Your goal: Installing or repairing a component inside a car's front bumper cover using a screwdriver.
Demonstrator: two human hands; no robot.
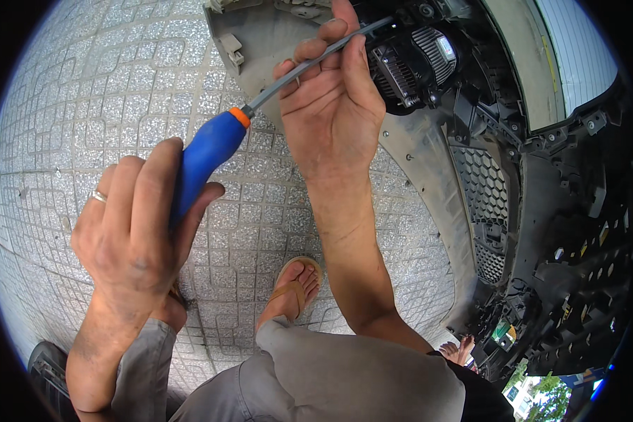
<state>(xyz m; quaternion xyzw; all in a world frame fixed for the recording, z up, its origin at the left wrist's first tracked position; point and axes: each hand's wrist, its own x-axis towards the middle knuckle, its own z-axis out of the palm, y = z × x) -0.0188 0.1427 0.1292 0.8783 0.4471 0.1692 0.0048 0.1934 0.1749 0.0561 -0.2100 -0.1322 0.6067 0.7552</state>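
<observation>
My left hand [133,225], a ring on one finger, is wrapped round the blue handle of a screwdriver [207,151] with an orange collar. Its grey shaft slants up to the right across the fingers of my right hand [334,105], which is turned palm up. The right thumb and fingers steady the shaft toward its far end. The tip reaches a black finned lamp unit [408,67] set in a detached-looking car bumper [429,172]; whether it touches a screw there is too small to tell.
A honeycomb grille [482,186] and black brackets run down the right side. A pale panel [250,53] juts out at the top. Grey paving [105,84] lies beneath, with my sandalled foot [293,288] on it. Part of another person's hand or foot [457,349] shows at lower right.
</observation>
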